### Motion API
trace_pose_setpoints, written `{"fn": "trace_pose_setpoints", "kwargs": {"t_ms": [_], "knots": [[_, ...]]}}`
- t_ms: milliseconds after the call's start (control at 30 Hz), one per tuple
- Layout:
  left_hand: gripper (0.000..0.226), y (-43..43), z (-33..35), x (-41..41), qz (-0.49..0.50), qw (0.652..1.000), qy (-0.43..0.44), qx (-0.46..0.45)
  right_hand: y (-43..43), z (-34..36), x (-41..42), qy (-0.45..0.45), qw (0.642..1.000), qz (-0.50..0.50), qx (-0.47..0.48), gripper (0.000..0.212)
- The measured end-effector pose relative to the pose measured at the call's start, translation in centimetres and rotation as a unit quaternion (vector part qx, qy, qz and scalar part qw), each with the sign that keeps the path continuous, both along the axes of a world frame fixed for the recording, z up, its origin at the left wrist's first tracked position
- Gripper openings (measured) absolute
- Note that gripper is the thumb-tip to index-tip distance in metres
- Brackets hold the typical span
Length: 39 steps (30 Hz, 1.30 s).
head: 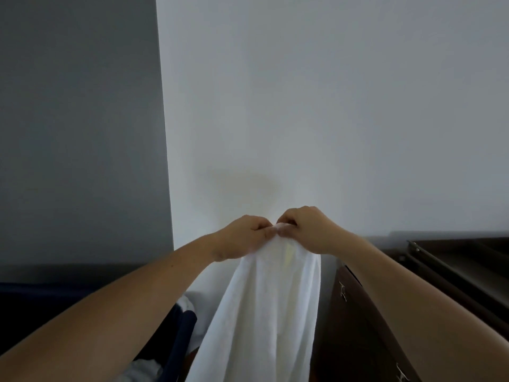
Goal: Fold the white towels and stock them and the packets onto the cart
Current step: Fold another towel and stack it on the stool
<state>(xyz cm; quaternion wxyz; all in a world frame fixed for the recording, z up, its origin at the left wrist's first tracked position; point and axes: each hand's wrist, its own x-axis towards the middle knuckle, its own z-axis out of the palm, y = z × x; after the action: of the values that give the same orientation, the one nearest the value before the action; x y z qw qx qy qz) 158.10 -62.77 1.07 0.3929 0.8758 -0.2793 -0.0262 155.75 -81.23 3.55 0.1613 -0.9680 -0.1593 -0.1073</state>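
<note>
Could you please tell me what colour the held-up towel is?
Plain white, no pattern; the towel shows best in the head view.

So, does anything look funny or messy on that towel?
One thing: the white towel has a faint yellowish patch near its top, just below where the left hand and right hand pinch it. Could be a stain or just light.

Towel [264,312] hanging from both hands [278,232] before the wall [330,106], cabinet [358,326] right, bin [181,326] left
</note>
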Motion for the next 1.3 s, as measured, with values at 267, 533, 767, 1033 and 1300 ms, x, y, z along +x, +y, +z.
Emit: {"fn": "trace_pose_setpoints", "kwargs": {"t_ms": [267,533,767,1033,1300], "knots": [[0.021,1.5,-6.0,-1.3,0.069,0.988,-0.098,-0.101,-0.9,3.8,0.2,-0.151,0.973,-0.119,0.125,0.021],[0.053,1.6,-9.8,-2.2,0.044,0.971,-0.228,-0.05,-1.3,7.5,0.4,-0.205,0.947,-0.166,0.184,0.021],[0.06,1.5,-11.1,-1.6,0.033,0.963,-0.267,-0.01,-2.4,7.6,-0.3,-0.194,0.944,-0.186,0.19,0.019],[0.03,2.1,-13.2,-1.9,0.089,0.993,-0.006,-0.081,-4.1,7.8,-1.5,-0.195,0.942,-0.219,0.165,0.021],[0.051,1.9,-8.7,-1.7,0.017,0.975,0.155,-0.156,-4.8,4.2,-0.2,-0.041,0.972,-0.228,0.05,0.026]]}}
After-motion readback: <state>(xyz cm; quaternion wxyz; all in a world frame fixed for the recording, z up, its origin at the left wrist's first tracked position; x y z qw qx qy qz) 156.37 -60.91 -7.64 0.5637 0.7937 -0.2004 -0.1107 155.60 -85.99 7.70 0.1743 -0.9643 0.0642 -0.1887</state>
